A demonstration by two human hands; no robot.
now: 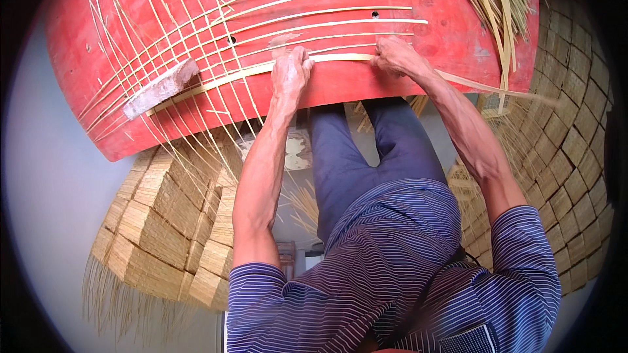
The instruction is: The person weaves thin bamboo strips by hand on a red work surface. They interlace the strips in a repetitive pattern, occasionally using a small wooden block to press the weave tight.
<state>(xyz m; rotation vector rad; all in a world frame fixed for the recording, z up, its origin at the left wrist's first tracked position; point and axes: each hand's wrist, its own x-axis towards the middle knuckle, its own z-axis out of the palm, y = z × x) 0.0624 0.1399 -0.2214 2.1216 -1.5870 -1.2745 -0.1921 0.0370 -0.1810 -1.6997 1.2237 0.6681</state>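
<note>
A lattice of thin pale bamboo strips lies on a red board, several long ones curving sideways across crossing ones. A wider pale strip runs along its near side. My left hand is closed on this strip near the middle, knuckles up, fingertips partly hidden. My right hand grips the same strip further right, fingers curled, with a loose end trailing out past the wrist to the right. A rough whitish block rests on the lattice at the left, left of my left hand.
A bundle of loose strips lies on the board's right end. Stacked woven pieces stand below the board at the left, and more woven pieces at the right. My legs are under the board's near edge, among dangling strip ends.
</note>
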